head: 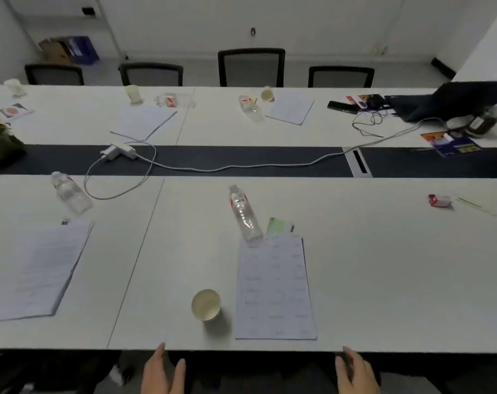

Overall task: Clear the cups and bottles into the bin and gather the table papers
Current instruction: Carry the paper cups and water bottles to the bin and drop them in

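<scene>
since nothing has been lifted yet, you look to be at the very start; the tabletop (383,280) carries the paper sheet (274,288), the lying bottle (243,214) touching its far edge, and the paper cup (206,305) just beside it; your left hand (162,373) and right hand (355,373) hover at the near edge, fingers loosely spread, empty; next, reach for the cup; no bin is visible.

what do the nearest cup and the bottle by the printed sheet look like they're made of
Nearest cup: likely paper, matte cream wall and thin rim, though blur leaves it open. Bottle: clear thin plastic, see-through, ribbed and glossy, with a red-and-white label. Printed sheet: plain matte paper.
</scene>
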`<state>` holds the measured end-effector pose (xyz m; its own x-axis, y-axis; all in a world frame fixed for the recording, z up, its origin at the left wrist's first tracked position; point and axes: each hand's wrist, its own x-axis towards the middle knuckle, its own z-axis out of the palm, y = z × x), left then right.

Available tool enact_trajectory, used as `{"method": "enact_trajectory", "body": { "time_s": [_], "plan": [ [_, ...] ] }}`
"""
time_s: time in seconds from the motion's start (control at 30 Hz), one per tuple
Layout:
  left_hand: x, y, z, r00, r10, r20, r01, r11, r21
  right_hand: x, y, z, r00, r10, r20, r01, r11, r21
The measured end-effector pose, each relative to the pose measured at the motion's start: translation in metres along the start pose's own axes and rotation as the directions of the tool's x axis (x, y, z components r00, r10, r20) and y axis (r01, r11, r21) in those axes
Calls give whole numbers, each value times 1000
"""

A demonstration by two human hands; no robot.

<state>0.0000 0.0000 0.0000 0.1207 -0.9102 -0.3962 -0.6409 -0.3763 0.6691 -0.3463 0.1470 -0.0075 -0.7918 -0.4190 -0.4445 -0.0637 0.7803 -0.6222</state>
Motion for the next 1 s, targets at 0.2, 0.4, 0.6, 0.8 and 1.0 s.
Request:
{"method": "enact_trajectory", "body": {
  "time_s": [0.2, 0.4, 0.6, 0.8, 1.0],
  "plan": [
    [28, 45, 48, 989, 132, 63, -134, 991, 24, 24, -66, 57, 940, -220, 259, 257, 959, -116],
    [74, 60, 77, 983, 184, -3, -183, 979, -84, 83, -166, 127, 870, -393, 297, 444, 887, -125],
    [113, 52, 94, 988, 141, -70, -151, 971, -184, 130, -240, 187, 857, -480, 186, 508, 847, -155],
    [127, 47, 99, 946, 294, -137, -310, 944, -116, 161, -257, 222, 871, -476, 120, 490, 831, -264],
    [130, 42, 97, 956, 281, -88, -289, 952, -99, 138, -249, 203, 893, -442, 88, 450, 884, -125]
  ]
}}
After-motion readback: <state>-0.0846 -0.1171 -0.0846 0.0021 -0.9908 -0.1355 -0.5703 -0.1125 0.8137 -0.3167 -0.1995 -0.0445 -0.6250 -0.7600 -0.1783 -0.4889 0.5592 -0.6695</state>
